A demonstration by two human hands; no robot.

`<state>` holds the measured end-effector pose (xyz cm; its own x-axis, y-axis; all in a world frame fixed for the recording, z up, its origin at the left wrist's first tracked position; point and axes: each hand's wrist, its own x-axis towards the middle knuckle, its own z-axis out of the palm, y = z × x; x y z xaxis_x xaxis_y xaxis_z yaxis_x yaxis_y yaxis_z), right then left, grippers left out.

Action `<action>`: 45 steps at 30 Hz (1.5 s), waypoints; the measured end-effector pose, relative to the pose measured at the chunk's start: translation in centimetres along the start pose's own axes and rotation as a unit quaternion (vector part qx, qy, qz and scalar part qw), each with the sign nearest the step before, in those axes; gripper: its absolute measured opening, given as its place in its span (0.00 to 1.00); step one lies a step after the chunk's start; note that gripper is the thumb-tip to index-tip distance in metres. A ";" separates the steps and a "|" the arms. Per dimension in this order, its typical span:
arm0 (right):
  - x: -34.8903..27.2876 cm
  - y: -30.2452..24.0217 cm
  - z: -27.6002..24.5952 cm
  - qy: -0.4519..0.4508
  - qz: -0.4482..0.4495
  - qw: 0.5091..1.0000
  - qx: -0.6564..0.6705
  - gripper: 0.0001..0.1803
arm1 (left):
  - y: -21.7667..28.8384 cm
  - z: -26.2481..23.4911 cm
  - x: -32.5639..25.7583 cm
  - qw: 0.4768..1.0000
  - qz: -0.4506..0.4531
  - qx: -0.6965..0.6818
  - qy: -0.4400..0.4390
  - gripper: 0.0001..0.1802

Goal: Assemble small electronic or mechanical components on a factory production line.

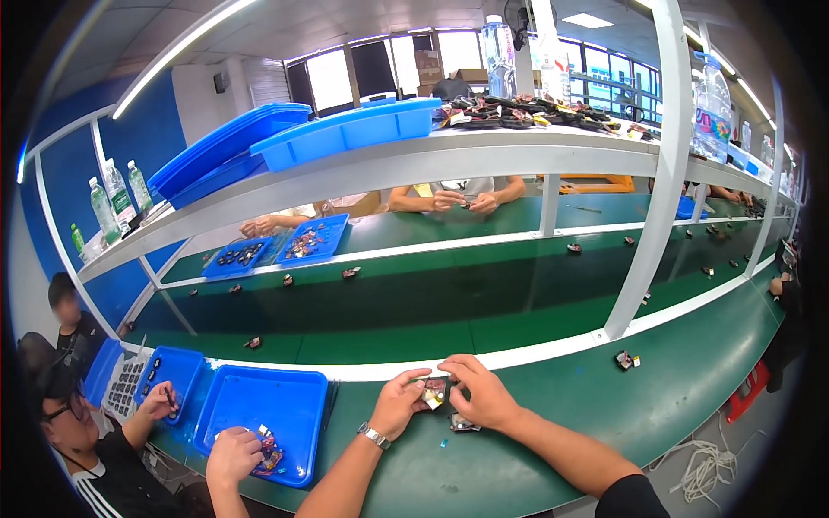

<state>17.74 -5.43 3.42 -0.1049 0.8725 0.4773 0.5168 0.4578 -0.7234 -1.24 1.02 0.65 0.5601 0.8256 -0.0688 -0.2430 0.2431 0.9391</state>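
Note:
In the head view, my left hand (401, 404), with a metal-banded watch at its wrist, grips a small electronic assembly (433, 394) above the green bench. The piece is dark and reddish with a white-and-yellow tab. My right hand (485, 395) bends round its other side, index finger at the top edge and thumb near its right side. Under the right hand lies a second similar assembly (465, 423), partly covered by the hand. A tiny teal scrap (444, 443) rests on the bench close by.
A co-worker at the left reaches into a blue tray (304, 470) holding several small parts. Another blue tray (195, 363) stands beyond it. A loose assembly (627, 360) lies to the right. A white upright post (649, 216) and shelf (518, 160) stand ahead, past the green conveyor belt (414, 298).

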 end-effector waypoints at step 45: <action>-0.4 2.1 0.3 -0.010 -0.069 0.997 0.018 0.07 | -1.2 0.6 -0.1 0.999 0.022 0.018 -0.036 0.16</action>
<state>18.61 -4.75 1.51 -0.1907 0.8039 0.5634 0.4658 0.5793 -0.6689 -0.52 0.32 -0.26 0.6046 0.7965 -0.0036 -0.2404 0.1868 0.9525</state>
